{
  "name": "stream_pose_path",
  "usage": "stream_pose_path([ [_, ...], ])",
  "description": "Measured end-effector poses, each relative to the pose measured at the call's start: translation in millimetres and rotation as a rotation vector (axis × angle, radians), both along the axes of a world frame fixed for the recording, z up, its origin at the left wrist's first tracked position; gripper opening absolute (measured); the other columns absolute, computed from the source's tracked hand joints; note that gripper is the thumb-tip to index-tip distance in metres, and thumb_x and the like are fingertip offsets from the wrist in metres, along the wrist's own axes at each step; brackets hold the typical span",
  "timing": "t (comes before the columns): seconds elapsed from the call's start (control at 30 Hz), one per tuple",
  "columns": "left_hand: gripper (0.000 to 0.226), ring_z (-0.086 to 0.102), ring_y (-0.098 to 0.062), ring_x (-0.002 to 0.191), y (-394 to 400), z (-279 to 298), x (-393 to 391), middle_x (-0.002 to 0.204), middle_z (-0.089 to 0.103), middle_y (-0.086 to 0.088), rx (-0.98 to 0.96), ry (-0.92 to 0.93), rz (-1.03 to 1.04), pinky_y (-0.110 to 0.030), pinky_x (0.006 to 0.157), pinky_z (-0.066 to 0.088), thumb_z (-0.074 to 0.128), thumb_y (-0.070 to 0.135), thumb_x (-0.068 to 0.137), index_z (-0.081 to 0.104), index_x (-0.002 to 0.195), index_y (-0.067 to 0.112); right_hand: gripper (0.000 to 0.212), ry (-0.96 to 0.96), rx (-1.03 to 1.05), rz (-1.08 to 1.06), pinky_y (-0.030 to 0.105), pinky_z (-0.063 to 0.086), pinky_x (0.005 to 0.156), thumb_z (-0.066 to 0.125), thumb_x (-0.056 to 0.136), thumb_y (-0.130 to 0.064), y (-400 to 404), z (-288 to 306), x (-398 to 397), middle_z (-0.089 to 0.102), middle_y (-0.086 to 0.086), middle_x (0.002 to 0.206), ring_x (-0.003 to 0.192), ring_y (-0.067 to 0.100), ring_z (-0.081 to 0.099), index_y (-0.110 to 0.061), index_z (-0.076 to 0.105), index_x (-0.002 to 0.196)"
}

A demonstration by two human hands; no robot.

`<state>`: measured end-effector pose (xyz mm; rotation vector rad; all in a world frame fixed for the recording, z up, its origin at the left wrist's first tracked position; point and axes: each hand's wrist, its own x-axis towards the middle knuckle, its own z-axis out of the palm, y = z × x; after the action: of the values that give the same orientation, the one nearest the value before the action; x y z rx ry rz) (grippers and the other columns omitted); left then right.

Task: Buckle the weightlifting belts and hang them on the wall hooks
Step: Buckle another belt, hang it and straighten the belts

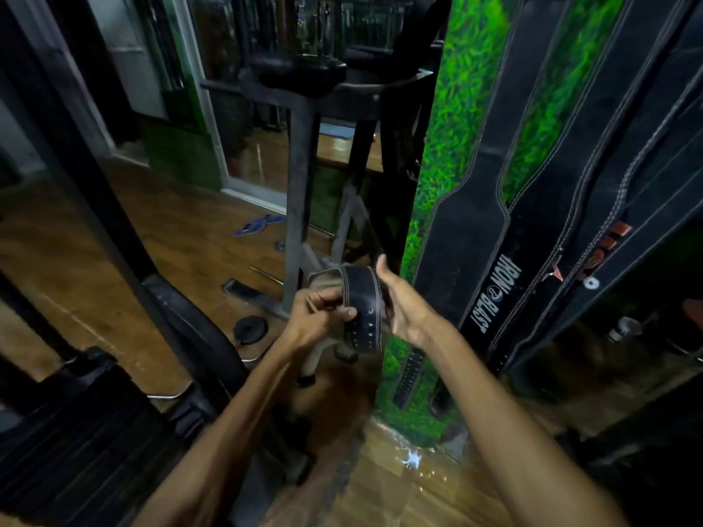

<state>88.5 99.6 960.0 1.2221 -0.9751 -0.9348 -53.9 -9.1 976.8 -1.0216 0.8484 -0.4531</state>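
A black leather weightlifting belt [361, 310] with white stitching and rows of punched holes bends over in front of me, its tan underside showing below. My left hand [315, 317] pinches the holed strap with thumb and fingers. My right hand [403, 302] presses against the belt's right side, thumb raised; its fingers are hidden behind the strap. The buckle is out of sight. Several black belts hang on the green wall at right, one marked IRON BLAST [494, 294], another with red lettering [605, 245].
A dark metal gym rack [300, 176] stands just beyond my hands. A small weight plate [250, 329] and blue sandals [258, 225] lie on the wooden floor. A black padded machine [87, 405] fills the lower left. The grass-patterned wall [449, 154] runs along the right.
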Motion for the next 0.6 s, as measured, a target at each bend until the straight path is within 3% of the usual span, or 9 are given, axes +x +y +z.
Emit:
stream_pose_path([
  [0.13,0.035,0.068,-0.030,0.100,14,-15,9,0.115,0.071,-0.031,-0.018,-0.059,-0.072,-0.042,0.091,0.057,0.070,-0.013,0.083,0.071,0.117,-0.008,0.037,-0.104,0.038,0.049,0.036,0.063,0.072,0.066,0.094,-0.028,2,11,29,0.072,0.024,0.109,0.082,0.026,0.075,0.004,0.071,0.113],
  [0.23,0.021,0.072,-0.024,0.094,31,-24,19,0.106,0.076,-0.017,0.098,0.074,-0.182,-0.037,0.087,0.060,0.063,-0.001,0.094,0.074,0.112,-0.002,0.039,-0.180,-0.092,0.119,0.038,0.063,0.085,0.073,0.085,-0.021,10,4,32,0.073,0.026,0.114,0.091,0.026,0.076,0.007,0.073,0.111],
  [0.3,0.045,0.070,-0.016,0.085,37,-21,17,0.094,0.075,-0.008,0.170,0.376,-0.187,-0.028,0.076,0.058,0.047,0.035,0.105,0.071,0.116,-0.001,0.048,-0.199,-0.162,0.174,0.043,0.059,0.097,0.076,0.087,-0.020,12,4,30,0.071,0.027,0.120,0.101,0.027,0.074,0.012,0.066,0.122],
  [0.37,0.091,0.070,-0.019,0.092,33,-14,21,0.100,0.074,-0.013,0.164,0.743,-0.132,-0.036,0.081,0.056,0.045,0.078,0.084,0.069,0.121,-0.002,0.056,-0.202,-0.233,0.242,0.045,0.055,0.103,0.077,0.088,-0.021,16,10,25,0.069,0.029,0.125,0.109,0.033,0.072,0.015,0.060,0.127],
  [0.4,0.096,0.072,-0.025,0.088,27,-8,25,0.096,0.074,-0.018,0.133,0.863,-0.098,-0.040,0.080,0.057,0.051,0.084,0.071,0.074,0.108,-0.001,0.058,-0.191,-0.269,0.266,0.048,0.051,0.107,0.079,0.087,-0.022,17,12,20,0.069,0.029,0.125,0.114,0.037,0.070,0.015,0.060,0.127],
  [0.47,0.078,0.069,-0.030,0.067,12,8,33,0.081,0.068,-0.019,0.119,0.933,-0.043,-0.039,0.062,0.059,0.062,0.072,0.070,0.072,0.089,-0.003,0.048,-0.169,-0.322,0.309,0.047,0.051,0.107,0.076,0.088,-0.019,24,14,8,0.072,0.025,0.119,0.112,0.035,0.070,0.012,0.063,0.123],
  [0.5,0.061,0.066,-0.030,0.063,3,17,36,0.078,0.066,-0.018,0.163,0.907,-0.024,-0.038,0.057,0.058,0.066,0.055,0.077,0.067,0.091,-0.004,0.041,-0.156,-0.333,0.335,0.042,0.054,0.103,0.071,0.092,-0.015,27,13,2,0.073,0.023,0.116,0.107,0.030,0.072,0.011,0.064,0.122],
  [0.57,0.027,0.065,-0.028,0.067,-10,25,39,0.081,0.066,-0.017,0.225,0.834,0.026,-0.036,0.061,0.058,0.065,0.018,0.081,0.061,0.099,-0.003,0.033,-0.133,-0.327,0.377,0.033,0.059,0.092,0.059,0.101,-0.008,29,9,-13,0.072,0.025,0.118,0.099,0.023,0.075,0.014,0.062,0.126],
  [0.6,0.025,0.067,-0.027,0.073,-12,25,38,0.088,0.067,-0.018,0.226,0.792,0.035,-0.036,0.067,0.059,0.065,0.008,0.080,0.061,0.102,-0.004,0.033,-0.104,-0.301,0.369,0.028,0.060,0.084,0.056,0.103,-0.006,27,8,-21,0.072,0.025,0.119,0.095,0.020,0.076,0.015,0.060,0.127],
])
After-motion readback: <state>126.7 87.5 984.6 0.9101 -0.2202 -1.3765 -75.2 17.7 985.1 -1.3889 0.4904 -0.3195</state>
